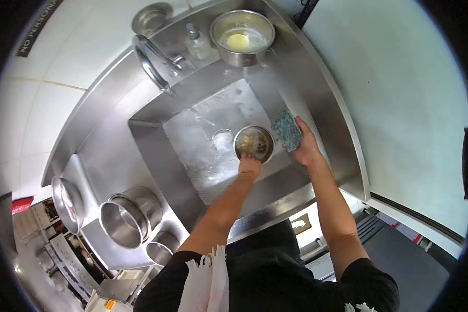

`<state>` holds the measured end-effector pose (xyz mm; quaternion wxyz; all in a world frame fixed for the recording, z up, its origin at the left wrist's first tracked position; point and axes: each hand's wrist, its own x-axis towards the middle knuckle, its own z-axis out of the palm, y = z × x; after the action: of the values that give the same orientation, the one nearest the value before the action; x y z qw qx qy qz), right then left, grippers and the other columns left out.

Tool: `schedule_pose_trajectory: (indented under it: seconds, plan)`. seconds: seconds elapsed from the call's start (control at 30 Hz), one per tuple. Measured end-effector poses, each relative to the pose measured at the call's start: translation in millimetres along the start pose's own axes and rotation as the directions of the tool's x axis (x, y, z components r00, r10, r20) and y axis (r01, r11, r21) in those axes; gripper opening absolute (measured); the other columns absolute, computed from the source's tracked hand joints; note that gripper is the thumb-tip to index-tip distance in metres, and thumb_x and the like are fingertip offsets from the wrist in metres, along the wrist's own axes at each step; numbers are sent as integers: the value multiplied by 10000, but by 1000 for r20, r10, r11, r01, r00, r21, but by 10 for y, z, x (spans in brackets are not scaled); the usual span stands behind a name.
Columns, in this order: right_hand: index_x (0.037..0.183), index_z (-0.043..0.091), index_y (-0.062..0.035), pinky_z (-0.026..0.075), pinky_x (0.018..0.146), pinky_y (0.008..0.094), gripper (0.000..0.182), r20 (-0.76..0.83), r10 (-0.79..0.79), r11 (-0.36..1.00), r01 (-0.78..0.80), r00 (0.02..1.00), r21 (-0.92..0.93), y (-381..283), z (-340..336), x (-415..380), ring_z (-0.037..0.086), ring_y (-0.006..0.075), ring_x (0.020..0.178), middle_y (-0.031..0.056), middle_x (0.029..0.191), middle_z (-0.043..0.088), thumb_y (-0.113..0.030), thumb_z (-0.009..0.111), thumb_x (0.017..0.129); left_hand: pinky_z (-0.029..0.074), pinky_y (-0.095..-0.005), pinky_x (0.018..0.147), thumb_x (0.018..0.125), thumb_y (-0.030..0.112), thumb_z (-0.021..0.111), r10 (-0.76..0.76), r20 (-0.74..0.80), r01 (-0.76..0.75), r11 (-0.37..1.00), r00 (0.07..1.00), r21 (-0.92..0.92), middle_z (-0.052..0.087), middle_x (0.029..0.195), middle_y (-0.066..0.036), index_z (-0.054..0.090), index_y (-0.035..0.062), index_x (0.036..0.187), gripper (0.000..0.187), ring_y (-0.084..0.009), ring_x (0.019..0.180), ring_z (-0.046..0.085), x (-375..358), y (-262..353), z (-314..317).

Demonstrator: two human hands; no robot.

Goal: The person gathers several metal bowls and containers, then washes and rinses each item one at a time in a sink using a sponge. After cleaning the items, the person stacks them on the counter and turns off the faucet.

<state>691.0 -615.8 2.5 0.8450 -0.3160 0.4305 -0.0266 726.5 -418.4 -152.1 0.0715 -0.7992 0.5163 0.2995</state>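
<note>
My left hand (250, 165) is closed on the near rim of a small round metal pot (271, 136), its fingertips reaching over the edge. Brownish and yellowish residue covers the inside of the pot, which rests in the steel sink basin (192, 156) beside the drain (223, 140). To the right of the pot, my right hand (308, 145) grips a green scouring pad (286, 130), held up apart from the pot. Part of the right fingers is hidden behind the pad.
A curved faucet (150, 65) stands at the back left, near a pump bottle (196, 42). A metal pot of suds (243, 58) with a yellow item sits at the back. Stacked steel pots (122, 223), a smaller pot (162, 248) and a round pan (67, 205) lie left.
</note>
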Motion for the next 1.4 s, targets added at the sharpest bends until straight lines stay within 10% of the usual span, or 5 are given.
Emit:
schedule_pose_trajectory:
  seconds: [0.53,0.7,1.0,1.2,1.4]
  plan:
    - [1265,627,-50,456,993,485,444,734,-377,-308,671,565,-674,570,946,-528,546,382,1164,182,1246,578,-236,707,869,486,-290,835,979,211,661,-5,21,21,339,1000,-940,676,1029,-3,648,17,1170,272,-106,930,590,-1519,-840,-1260]
    - [1227,616,-23,538,930,419,359,314,326,864,-146,892,-482,461,983,316,646,282,1085,120,1196,653,-285,540,993,482,-297,886,1003,172,624,-86,-219,-228,-114,972,-967,678,1080,-15,629,27,1215,256,-118,980,605,-2130,-845,-1634]
    - [1580,222,-52,251,1204,422,634,-62,-129,965,111,990,-237,1620,1458,-304,290,340,1479,155,1603,317,-340,413,1048,468,-437,1054,1004,168,607,-718,-125,-715,-629,685,-305,594,1346,-119,492,60,1379,407,-274,1225,589,-1726,-723,-1460]
    - [1440,479,-52,379,1110,440,526,770,-542,-357,737,337,-574,1213,1832,-449,485,391,1314,187,1434,501,-155,576,934,465,-369,1025,1041,100,515,-661,-30,-532,-576,750,-620,613,1301,-74,547,27,1324,293,-211,1194,578,-1701,-1010,-1202]
    - [1407,506,-54,451,1021,395,429,459,-235,776,450,857,-442,880,2053,344,566,289,1208,161,1318,595,-150,517,989,460,-379,1024,1040,104,524,-606,-247,-569,-424,756,-704,634,1287,-68,557,25,1319,292,-200,1183,593,-2078,-982,-1519]
